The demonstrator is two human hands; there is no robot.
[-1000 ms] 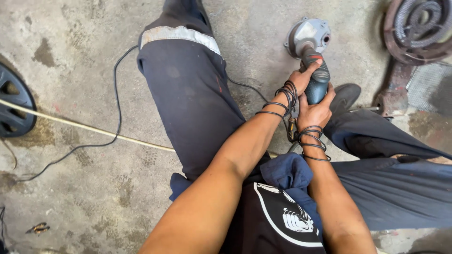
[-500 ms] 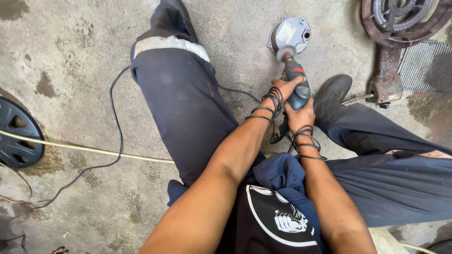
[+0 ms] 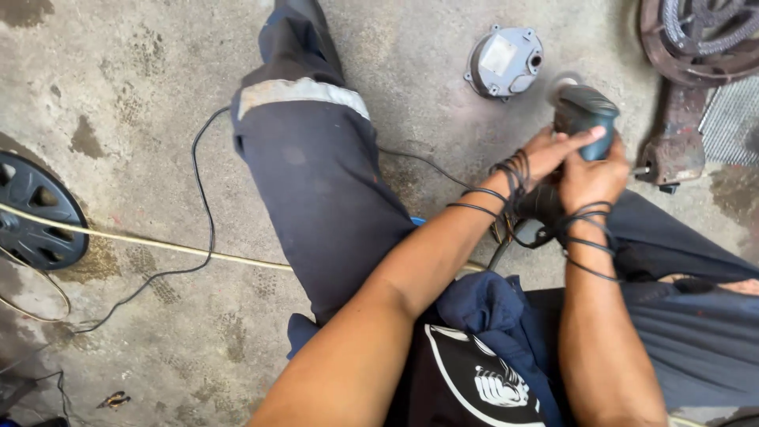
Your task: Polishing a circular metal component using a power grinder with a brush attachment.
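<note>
I sit on a concrete floor with my legs spread in dark trousers. Both hands grip a dark blue-grey angle grinder (image 3: 583, 117) held upright above the floor. My left hand (image 3: 547, 154) wraps its body from the left, fingers stretched across it. My right hand (image 3: 594, 180) clasps it just below. Black cord (image 3: 589, 237) loops around both wrists. A grey round metal housing (image 3: 504, 62) lies on the floor up and left of the grinder, apart from it.
A black spoked disc (image 3: 35, 213) lies at the left edge, crossed by a pale rope (image 3: 158, 245). A black cable (image 3: 207, 205) curves past my left leg (image 3: 316, 182). Rusty round ironwork (image 3: 696, 39), a rusty bracket (image 3: 672, 154) and metal mesh (image 3: 731, 119) stand at the right.
The grinder has come off the grey housing and moved right and towards me with both hands; the housing now lies free on the floor.
</note>
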